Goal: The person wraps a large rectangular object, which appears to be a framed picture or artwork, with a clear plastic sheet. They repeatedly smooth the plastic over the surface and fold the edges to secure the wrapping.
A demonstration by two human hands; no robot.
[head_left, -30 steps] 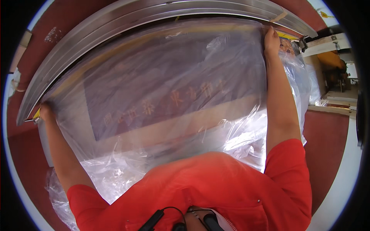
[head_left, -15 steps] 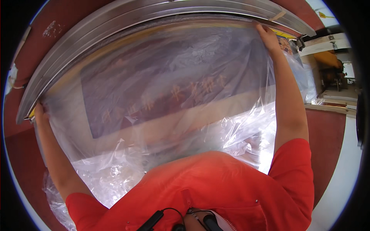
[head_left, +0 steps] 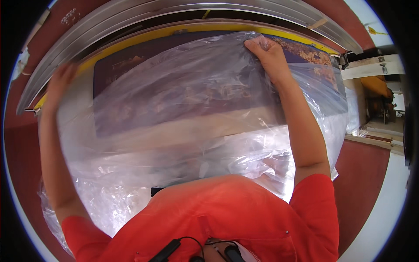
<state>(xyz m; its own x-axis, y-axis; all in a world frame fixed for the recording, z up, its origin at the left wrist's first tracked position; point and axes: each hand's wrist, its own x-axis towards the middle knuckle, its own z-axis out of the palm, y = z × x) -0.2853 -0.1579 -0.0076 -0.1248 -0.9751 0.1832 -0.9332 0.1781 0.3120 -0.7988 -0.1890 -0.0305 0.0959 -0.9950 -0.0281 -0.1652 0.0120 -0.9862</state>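
Note:
A clear plastic sheet (head_left: 183,94) spreads in front of me, wrinkled and shiny. My right hand (head_left: 269,53) is closed on its far edge, pinching the bunched film between thumb and fingers. Beneath the film lies a dark purple-blue panel (head_left: 117,65) with golden print; its far strip and far right corner are uncovered. My left hand (head_left: 62,85) is at the far left, over the end of a yellow strip (head_left: 148,38). Motion smears its fingers, and whether it touches the film I cannot tell.
A long grey metal rail (head_left: 144,14) runs across the far side, with a small dark fitting (head_left: 345,59) at its right end. More crumpled clear film (head_left: 109,201) lies near my body at the left. Reddish-brown surface (head_left: 364,174) shows at the right.
My right hand has drawn the film's far edge toward me and leftward, baring the yellow strip and the panel's far part. My left hand has moved farther away and slightly right, blurring.

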